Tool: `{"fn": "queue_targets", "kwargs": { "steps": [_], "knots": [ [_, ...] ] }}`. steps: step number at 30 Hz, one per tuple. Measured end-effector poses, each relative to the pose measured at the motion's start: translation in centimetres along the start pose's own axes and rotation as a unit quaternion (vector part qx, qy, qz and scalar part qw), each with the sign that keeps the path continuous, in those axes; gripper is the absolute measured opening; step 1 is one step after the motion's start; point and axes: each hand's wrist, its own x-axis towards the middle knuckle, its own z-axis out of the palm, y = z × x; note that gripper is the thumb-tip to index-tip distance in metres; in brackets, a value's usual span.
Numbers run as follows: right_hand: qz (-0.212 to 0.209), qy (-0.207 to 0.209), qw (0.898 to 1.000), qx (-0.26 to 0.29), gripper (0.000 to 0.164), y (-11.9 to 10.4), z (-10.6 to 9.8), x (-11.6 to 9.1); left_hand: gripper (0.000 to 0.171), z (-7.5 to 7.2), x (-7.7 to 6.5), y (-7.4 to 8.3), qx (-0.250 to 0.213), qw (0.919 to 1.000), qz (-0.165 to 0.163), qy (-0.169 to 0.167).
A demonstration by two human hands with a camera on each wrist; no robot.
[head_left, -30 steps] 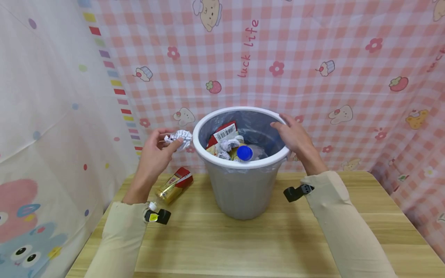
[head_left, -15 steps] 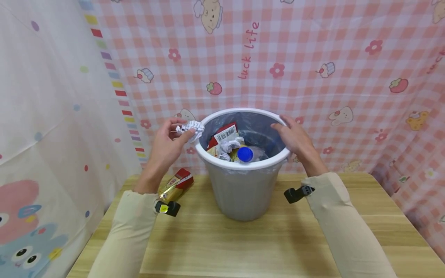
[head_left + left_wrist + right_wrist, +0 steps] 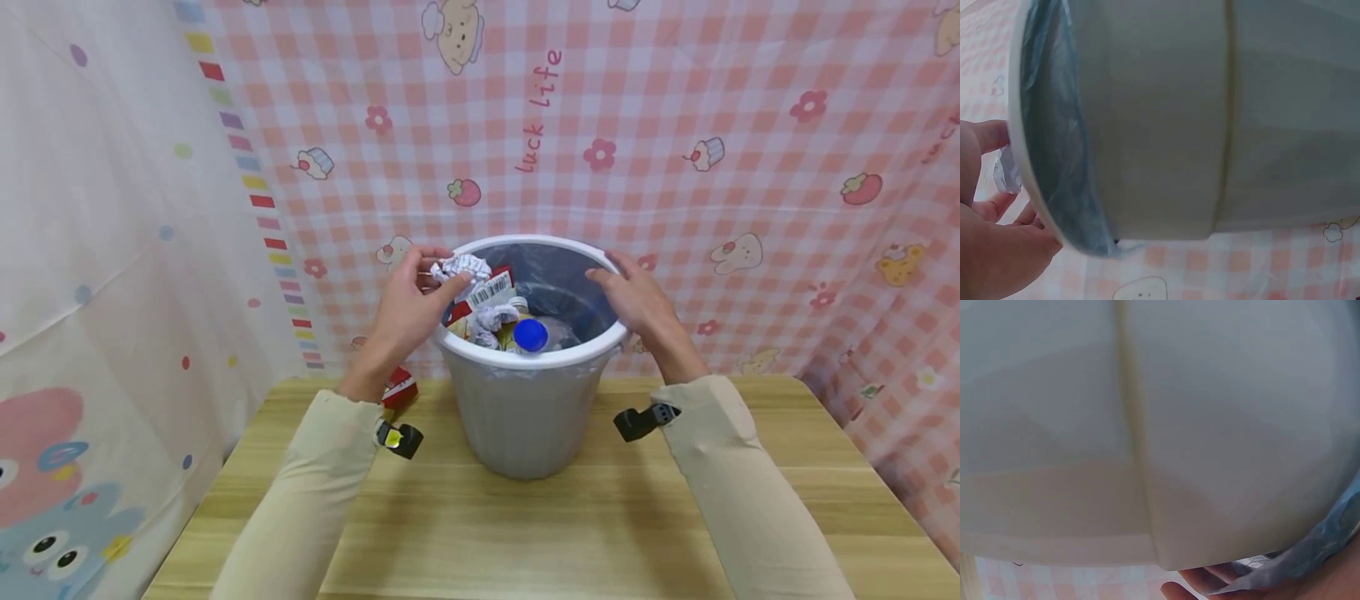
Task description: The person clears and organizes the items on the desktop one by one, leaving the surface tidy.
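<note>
My left hand [image 3: 405, 304] pinches a crumpled ball of printed paper [image 3: 463, 268] over the left side of the trash can's mouth. The grey trash can [image 3: 525, 417] stands upright, with a white rim and a clear plastic liner. At the right of that rim, my right hand [image 3: 637, 300] grips with the thumb on the inner side and fingers outside. Inside lie a red box with a barcode [image 3: 489, 290], more crumpled paper [image 3: 495, 317] and a bottle with a blue cap [image 3: 531, 335]. In the left wrist view, the rim partly hides the held paper [image 3: 1007, 172].
A red and gold package [image 3: 400, 388] lies on the wooden table [image 3: 540, 533] left of the can, mostly behind my left forearm. A pink checked curtain [image 3: 555, 200] hangs close behind the can, and a pale patterned curtain [image 3: 150, 292] hangs at the left.
My left hand has moved right and slightly up with the paper ball, from outside the can to over its mouth. My right hand has stayed at the rim.
</note>
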Motion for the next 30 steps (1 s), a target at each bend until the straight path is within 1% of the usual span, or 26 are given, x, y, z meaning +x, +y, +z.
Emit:
{"fn": "queue_targets", "kwargs": {
  "steps": [4, 9, 12, 14, 18, 22, 30],
  "knots": [
    [0.004, -0.002, 1.0, 0.001, 0.072, 0.0, 0.1, 0.0, 0.043, 0.6, 0.3, 0.2, 0.0, 0.9999, 0.011, -0.001],
    [0.001, -0.002, 1.0, 0.003, 0.072, 0.0, 0.2, 0.1, 0.043, 1.2, 0.6, 0.4, -0.006, 0.9999, 0.004, 0.013],
    [0.001, -0.001, 1.0, 0.003, 0.072, 0.0, 0.2, 0.1, 0.043, 1.8, 0.7, 0.4, -0.015, 0.9998, 0.003, 0.012],
    [0.002, 0.001, 1.0, 0.003, 0.071, -0.1, 0.2, 0.1, 0.043, 2.2, 0.8, 0.3, -0.013, 0.9998, 0.005, 0.012],
    [-0.001, 0.003, 1.0, 0.0, 0.072, -0.1, 0.2, 0.0, 0.044, 2.9, 0.7, 0.3, 0.018, 0.9996, 0.007, 0.02],
    [-0.004, 0.006, 1.0, -0.002, 0.072, 0.0, 0.1, 0.0, 0.044, 3.2, 0.6, 0.4, 0.046, 0.9985, 0.005, 0.03],
    [-0.003, 0.004, 1.0, -0.001, 0.073, 0.0, 0.0, 0.1, 0.049, 3.3, 0.5, 0.5, 0.069, 0.9975, 0.0, 0.018]
  ]
}}
